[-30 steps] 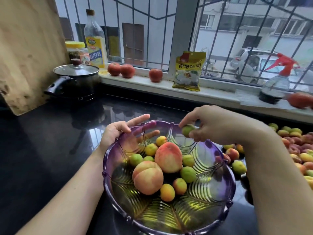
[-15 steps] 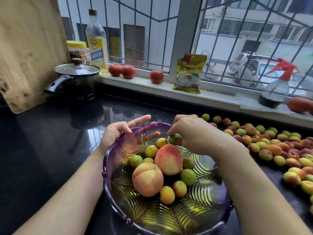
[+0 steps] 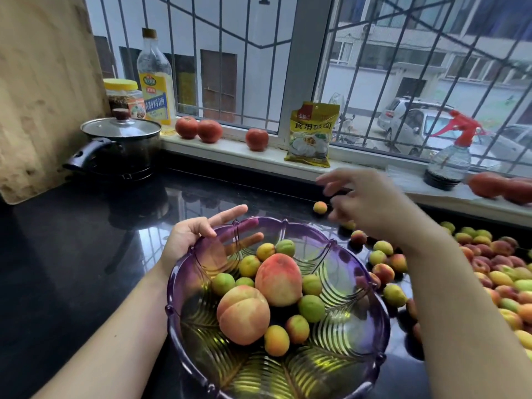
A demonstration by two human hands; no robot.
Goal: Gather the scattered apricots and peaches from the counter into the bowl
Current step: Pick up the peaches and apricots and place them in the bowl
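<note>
The left hand (image 3: 195, 237) holds the far left rim of the bowl (image 3: 371, 335), thumb on the inside of the wall, fingers straight along the outside and showing through the glass. The right hand (image 3: 371, 205) hovers above the counter (image 3: 72, 269) beyond the bowl, fingers loosely spread and motion-blurred, holding nothing.

The bowl is translucent purple glass with a scalloped rim and ribbed leaf moulding. In it lie two large peaches (image 3: 277, 279), blushed pink-orange and cleft, among small round apricots (image 3: 311, 308), green to orange. More loose fruit (image 3: 495, 272) is heaped on the counter to the right of the bowl, and a single apricot (image 3: 320, 207) sits just left of the right hand's fingers.

The counter is glossy black stone that mirrors the window bars. A pale sill runs behind it under a barred window looking onto parked cars and a grey building. At the back left stands a dark pot (image 3: 121, 148) with a glass lid, beside a worn wooden board (image 3: 43, 90). On the sill: a yellow-lidded jar (image 3: 123, 96), a bottle (image 3: 157, 82) whose label reads 料酒, three tomatoes (image 3: 198, 129), a yellow packet (image 3: 312, 135) printed 食用碱面, and a clear spray bottle (image 3: 450, 156) with a red trigger.
</note>
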